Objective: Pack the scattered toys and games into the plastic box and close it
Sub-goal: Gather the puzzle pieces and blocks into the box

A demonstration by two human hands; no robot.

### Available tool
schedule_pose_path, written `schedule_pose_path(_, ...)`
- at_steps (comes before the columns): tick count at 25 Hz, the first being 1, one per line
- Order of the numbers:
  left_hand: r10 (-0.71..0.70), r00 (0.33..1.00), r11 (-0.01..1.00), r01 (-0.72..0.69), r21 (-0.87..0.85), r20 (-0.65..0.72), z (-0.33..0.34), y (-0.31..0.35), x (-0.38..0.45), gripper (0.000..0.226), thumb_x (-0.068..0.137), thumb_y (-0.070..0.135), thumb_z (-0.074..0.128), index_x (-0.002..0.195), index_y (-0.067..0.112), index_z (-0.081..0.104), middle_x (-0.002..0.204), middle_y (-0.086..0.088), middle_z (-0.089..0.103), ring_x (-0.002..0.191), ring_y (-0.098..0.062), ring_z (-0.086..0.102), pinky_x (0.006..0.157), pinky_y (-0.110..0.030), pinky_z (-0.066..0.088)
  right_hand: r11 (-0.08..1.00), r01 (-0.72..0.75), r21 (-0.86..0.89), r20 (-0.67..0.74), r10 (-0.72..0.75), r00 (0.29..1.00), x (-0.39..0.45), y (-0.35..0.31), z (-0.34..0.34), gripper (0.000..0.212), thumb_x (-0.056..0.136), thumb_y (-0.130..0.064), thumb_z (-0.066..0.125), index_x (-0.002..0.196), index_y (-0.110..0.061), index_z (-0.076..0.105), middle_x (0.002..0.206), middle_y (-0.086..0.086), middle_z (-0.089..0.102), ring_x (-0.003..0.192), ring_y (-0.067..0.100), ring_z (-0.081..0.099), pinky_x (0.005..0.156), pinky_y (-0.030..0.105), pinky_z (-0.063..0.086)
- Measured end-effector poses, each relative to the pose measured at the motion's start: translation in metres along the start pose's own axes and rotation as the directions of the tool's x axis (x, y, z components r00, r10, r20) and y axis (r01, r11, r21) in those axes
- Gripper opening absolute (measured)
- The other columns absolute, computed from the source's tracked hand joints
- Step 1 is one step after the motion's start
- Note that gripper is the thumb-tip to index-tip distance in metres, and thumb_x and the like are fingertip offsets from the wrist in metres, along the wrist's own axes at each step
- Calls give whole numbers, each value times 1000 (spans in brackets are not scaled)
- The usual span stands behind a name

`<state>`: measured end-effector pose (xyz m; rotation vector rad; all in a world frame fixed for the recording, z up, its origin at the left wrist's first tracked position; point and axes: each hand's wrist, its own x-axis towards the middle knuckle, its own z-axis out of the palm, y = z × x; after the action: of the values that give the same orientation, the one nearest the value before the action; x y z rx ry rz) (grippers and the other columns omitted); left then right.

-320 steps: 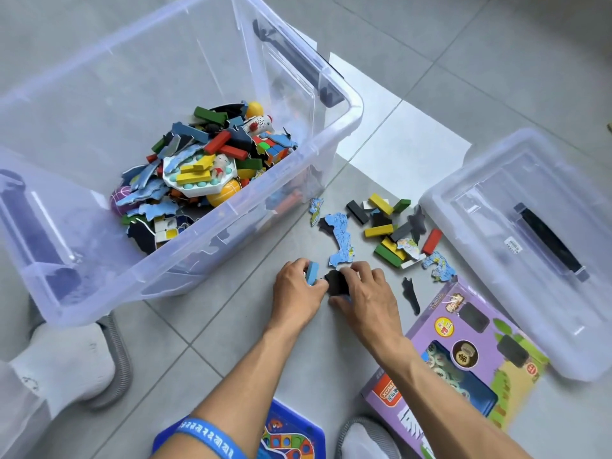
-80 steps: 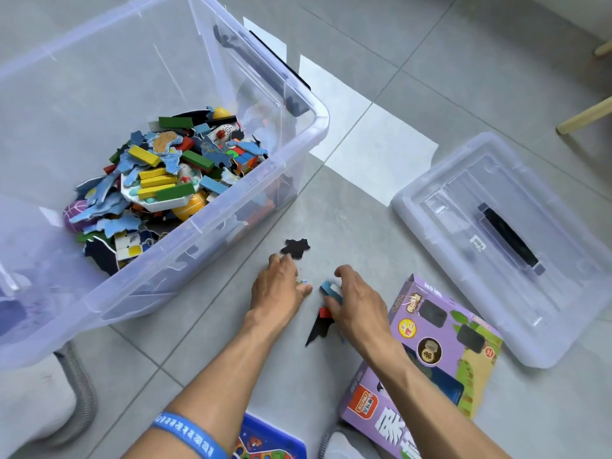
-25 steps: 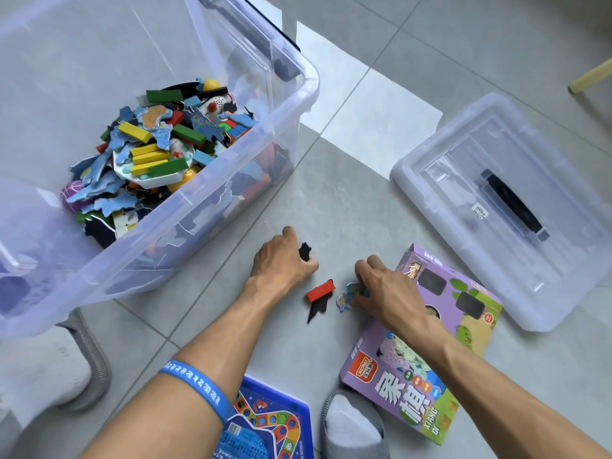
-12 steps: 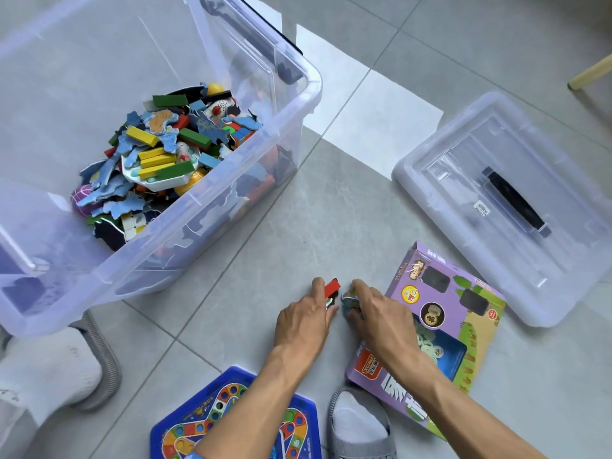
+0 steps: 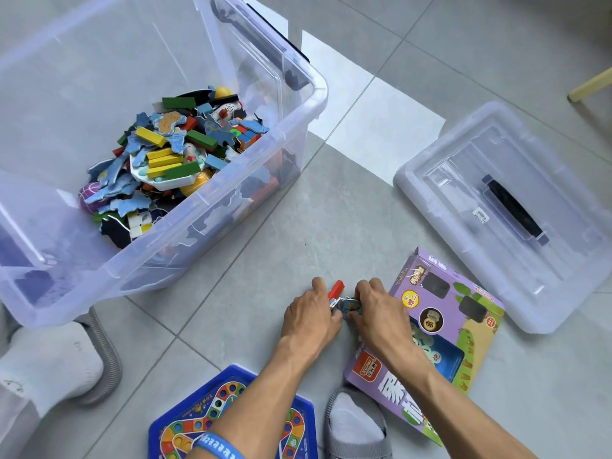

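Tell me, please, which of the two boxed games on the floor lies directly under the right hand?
The purple chess box: the right hand reaches over its corner. The blue board game lies under the left forearm instead.

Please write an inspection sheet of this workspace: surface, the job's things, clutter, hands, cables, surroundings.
Surface: grey tiled floor, with a sunlit patch.
Job's things: open plastic box partly filled with blocks and puzzle pieces; lid lying apart on the floor; purple game box and blue game board not yet packed.
Clutter: nothing seen beyond the toys.
Hands: left hand grips a red block; right hand grips a small puzzle piece; both low at the floor.
Cables: nothing seen.
Surroundings: feet in socks and grey slippers; a wooden furniture leg top right.
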<state>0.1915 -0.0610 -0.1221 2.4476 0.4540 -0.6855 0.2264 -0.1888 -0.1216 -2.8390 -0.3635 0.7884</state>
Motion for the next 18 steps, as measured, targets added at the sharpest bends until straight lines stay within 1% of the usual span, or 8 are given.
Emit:
schedule_pose_path(6,11,997,988,-23,-150,-81,3,-17,0,18,88,22,53,97,14,38,89,-16,66,86,-39,60,67,-37,40,997,78,-11,-78,-78,994,-14,4,10,24,85,-24,59,87,-18,36,80,5,63,69,38,60,52,38,37)
schedule_pose_path(9,-60,995,949,33,-314,-77,-3,-22,-1,16,83,18,52,82,15,36,66,-4,52,69,-34,50,62,-38,35,983,-17,184,-56,28,998,-9,7,-1,29,82,-31,69,84,-18,43,74,1,64,68,29,59,54,36,37)
schedule_pose_path(10,-101,992,930,67,-360,-76,-5,-23,-4,18,82,17,53,78,15,36,61,-1,47,65,-31,46,60,-39,35,929,-88,359,-15,100,995,-8,8,-10,31,79,-29,74,82,-18,46,71,0,63,64,23,57,54,34,38)
schedule_pose_path(11,-149,987,910,110,-399,-67,-9,-23,-7,18,80,17,54,76,15,36,58,1,47,62,-29,45,59,-39,36,812,-165,560,44,170,984,-9,9,-20,33,76,-25,80,80,-17,49,69,0,62,59,17,54,53,31,39)
schedule_pose_path(13,-228,971,817,151,-556,-70,-27,-20,-22,15,78,14,57,75,15,42,57,2,58,57,-20,53,57,-35,42,440,-250,863,161,231,960,-17,1,-48,37,70,-15,86,77,-14,50,68,8,61,50,15,49,47,28,39)
schedule_pose_path(14,-239,967,729,116,-674,-92,-44,-15,-33,15,79,9,58,76,16,45,58,0,62,54,-15,57,56,-31,42,287,-232,929,178,202,963,-23,-11,-68,38,67,-13,87,77,-13,50,69,12,61,48,18,48,44,27,38)
schedule_pose_path(16,-238,948,525,-56,-849,-210,-97,-2,-61,18,83,0,59,79,16,51,60,-4,64,50,-13,57,51,-23,43,96,-137,986,132,56,990,-23,-57,-117,36,65,-13,84,81,-12,51,67,13,62,46,20,46,40,25,36)
schedule_pose_path(18,-360,877,335,-197,-921,-319,-163,6,-74,20,85,-2,59,79,18,55,61,-9,61,48,-14,53,41,-18,37,48,-71,996,74,-60,995,-8,-118,-171,32,72,-10,82,84,-12,52,65,10,62,44,17,44,40,24,35)
